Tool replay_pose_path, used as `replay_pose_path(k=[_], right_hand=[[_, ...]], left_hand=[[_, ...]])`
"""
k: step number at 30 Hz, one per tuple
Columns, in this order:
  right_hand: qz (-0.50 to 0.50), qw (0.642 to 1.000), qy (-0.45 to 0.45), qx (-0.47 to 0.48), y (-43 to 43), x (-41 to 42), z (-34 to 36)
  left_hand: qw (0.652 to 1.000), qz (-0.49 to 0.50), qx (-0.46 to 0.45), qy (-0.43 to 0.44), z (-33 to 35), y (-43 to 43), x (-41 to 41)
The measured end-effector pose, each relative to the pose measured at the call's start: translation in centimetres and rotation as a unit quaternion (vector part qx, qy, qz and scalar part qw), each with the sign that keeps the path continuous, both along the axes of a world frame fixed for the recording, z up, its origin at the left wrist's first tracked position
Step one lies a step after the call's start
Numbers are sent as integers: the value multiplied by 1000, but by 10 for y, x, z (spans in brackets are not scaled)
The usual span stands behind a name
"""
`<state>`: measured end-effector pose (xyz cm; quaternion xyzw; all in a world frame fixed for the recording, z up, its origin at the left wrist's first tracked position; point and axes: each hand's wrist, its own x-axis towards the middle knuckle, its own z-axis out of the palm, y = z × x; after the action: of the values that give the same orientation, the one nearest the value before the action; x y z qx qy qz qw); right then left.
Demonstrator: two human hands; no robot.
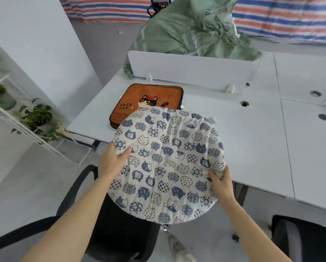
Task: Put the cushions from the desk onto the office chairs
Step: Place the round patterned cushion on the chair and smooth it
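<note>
A round white cushion (168,163) printed with blue cat heads is held in the air over the desk's front edge. My left hand (113,159) grips its left rim and my right hand (221,181) grips its right rim. Behind it an orange square cushion (150,99) with a cat picture and the words "CUTE CAT" lies flat on the white desk (253,140). A black office chair (120,229) stands right below the round cushion, its seat partly hidden by it. A second dark chair (305,239) shows at the lower right.
A white divider panel (192,70) runs along the desk's back, with a green sack (192,29) heaped behind it. A white plant rack with potted plants (35,116) stands to the left. A foot in a light shoe (177,246) is on the grey floor.
</note>
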<state>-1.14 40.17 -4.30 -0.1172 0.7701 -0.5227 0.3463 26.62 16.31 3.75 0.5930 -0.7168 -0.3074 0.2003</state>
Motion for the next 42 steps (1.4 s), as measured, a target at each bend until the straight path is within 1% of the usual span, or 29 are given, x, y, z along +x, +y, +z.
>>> replay_pose_path(k=[2,4,8,13,17,20,22,26,29,32,37,39,42], right_hand=[[19,1000,10,6,15,18,6],[35,999,22,16,26,33,10],[92,992,43,73,37,72,13],[186,970,37,153,44,121,6],[224,952,26,208,37,151,-2],[238,941,29,237,14,174,-13],[244,936,36,253,0,183,-17],[205,937,24,284,-36,216,-41],[150,942,1,301,-59,246,-69],[102,943,-20,316,-71,275,-87],[60,944,4,325,-89,309,-108],[42,945,28,324,-101,314,-116],[-3,949,50,310,-125,310,-130]], left_hand=[[1000,-11,-10,-17,13,18,27],[999,-14,-1,-46,26,30,53],[992,19,76,-103,41,54,102],[970,73,194,-129,40,71,151],[963,37,230,-135,30,64,184],[954,-20,238,-180,19,40,204],[951,-34,243,-188,7,23,213],[947,-49,258,-186,-37,-31,237],[943,-69,270,-180,-81,-75,251],[936,-88,281,-196,-124,-99,255],[935,-103,260,-216,-178,-109,253],[945,-95,242,-200,-195,-112,252],[959,-75,223,-155,-224,-123,249]])
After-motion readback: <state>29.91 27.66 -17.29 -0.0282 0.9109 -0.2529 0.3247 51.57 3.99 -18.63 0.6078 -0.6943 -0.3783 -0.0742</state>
